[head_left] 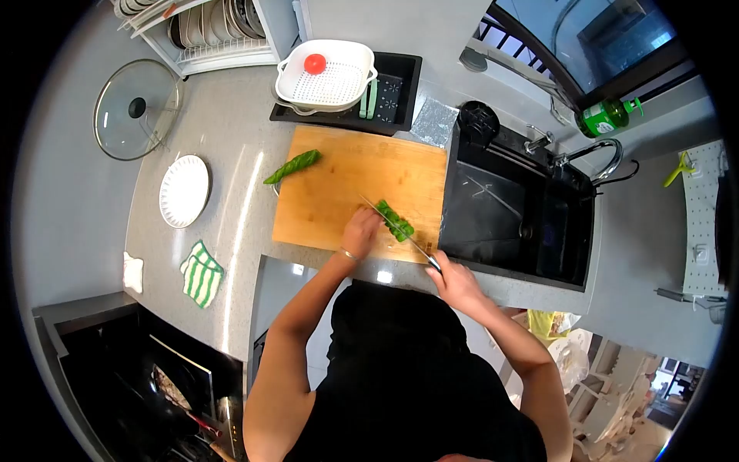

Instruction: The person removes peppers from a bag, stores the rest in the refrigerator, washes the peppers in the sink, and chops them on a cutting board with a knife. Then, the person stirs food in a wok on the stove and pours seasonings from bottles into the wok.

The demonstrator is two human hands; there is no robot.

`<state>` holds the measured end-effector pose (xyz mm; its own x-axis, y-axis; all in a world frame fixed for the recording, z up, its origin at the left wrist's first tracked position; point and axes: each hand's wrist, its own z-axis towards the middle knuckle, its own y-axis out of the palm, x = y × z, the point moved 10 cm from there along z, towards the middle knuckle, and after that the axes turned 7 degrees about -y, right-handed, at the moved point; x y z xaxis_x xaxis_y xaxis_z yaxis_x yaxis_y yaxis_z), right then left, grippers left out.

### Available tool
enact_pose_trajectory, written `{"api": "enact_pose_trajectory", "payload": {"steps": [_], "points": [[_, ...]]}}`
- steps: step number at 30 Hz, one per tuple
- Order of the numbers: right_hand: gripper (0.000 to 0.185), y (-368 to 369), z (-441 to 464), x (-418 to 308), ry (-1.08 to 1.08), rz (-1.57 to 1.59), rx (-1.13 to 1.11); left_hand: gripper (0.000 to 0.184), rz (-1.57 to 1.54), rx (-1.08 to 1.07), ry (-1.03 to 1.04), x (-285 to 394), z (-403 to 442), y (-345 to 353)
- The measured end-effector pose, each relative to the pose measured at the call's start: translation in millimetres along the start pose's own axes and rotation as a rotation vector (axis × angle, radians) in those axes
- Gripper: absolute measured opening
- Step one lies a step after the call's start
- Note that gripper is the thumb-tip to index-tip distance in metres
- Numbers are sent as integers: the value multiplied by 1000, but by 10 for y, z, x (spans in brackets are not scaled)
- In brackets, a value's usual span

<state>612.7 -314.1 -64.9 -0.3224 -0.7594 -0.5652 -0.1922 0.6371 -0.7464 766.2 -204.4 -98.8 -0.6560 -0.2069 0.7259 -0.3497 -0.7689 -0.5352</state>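
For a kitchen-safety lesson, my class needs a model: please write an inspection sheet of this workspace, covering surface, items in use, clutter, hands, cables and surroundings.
Surface: grey counter bearing a wooden cutting board.
Job's things: knife lying across a green vegetable; another green piece juts past the board's left edge.
Clutter: white dish, striped cloth and glass lid left of the board; white colander with a red round item beyond it.
Hands: right hand grips the knife handle; left hand is beside the blade, contact with the vegetable unclear.
Cables: nothing seen that is clearly one.
Surroundings: black sink right of the board, green bottle behind it.
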Motion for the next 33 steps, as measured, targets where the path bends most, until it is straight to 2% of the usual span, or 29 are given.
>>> {"api": "enact_pose_trajectory", "payload": {"steps": [2, 5, 6, 7, 9, 11, 12, 14, 16, 17, 20, 22, 25, 26, 29, 30, 33], "points": [[34, 155, 177, 38, -49, -37, 51, 9, 18, 1, -23, -5, 33, -24], [31, 92, 305, 12, -37, 96, 86, 13, -24, -23, -18, -97, 15, 30], [30, 17, 293, 32, -40, 294, 64, 13, -21, -38, -40, -96, 11, 35], [31, -70, 263, 70, -69, 345, 71, 13, -20, -49, -62, -85, 19, 32], [33, -94, 166, 213, 4, 488, 6, 12, -10, -59, -105, -71, 39, 24], [33, -378, 106, 125, -14, 415, 96, 10, 8, -61, -140, -73, 49, 6], [33, -489, 106, 96, -23, 380, 143, 12, -34, -90, -231, -163, 21, 40], [34, -524, 260, 202, -48, 99, 235, 16, -119, -153, -406, -318, -82, 138], [37, -476, 463, 287, -131, -176, 382, 23, -430, -179, -715, -445, -194, 264], [37, -387, 595, 345, -114, -194, 366, 27, -587, -188, -869, -487, -264, 362], [37, -264, 864, 282, -103, -285, 348, 36, -525, -153, -952, -500, -288, 418], [36, -294, 944, 116, -153, -397, 392, 35, -586, -123, -940, -562, -324, 511], [41, -354, 878, -125, -261, -184, 439, 33, -714, -85, -950, -604, -355, 576], [48, -258, 880, -143, -323, -123, 431, 33, -762, -77, -958, -602, -368, 588], [51, 99, 1002, 167, -133, 366, 180, 33, -869, 26, -912, -532, -290, 515], [46, 99, 1016, 173, -170, 573, 213, 33, -905, -19, -951, -558, -310, 574], [39, 114, 962, 304, -99, 934, 156, 34, -1013, -190, -1084, -541, -344, 761]]}}
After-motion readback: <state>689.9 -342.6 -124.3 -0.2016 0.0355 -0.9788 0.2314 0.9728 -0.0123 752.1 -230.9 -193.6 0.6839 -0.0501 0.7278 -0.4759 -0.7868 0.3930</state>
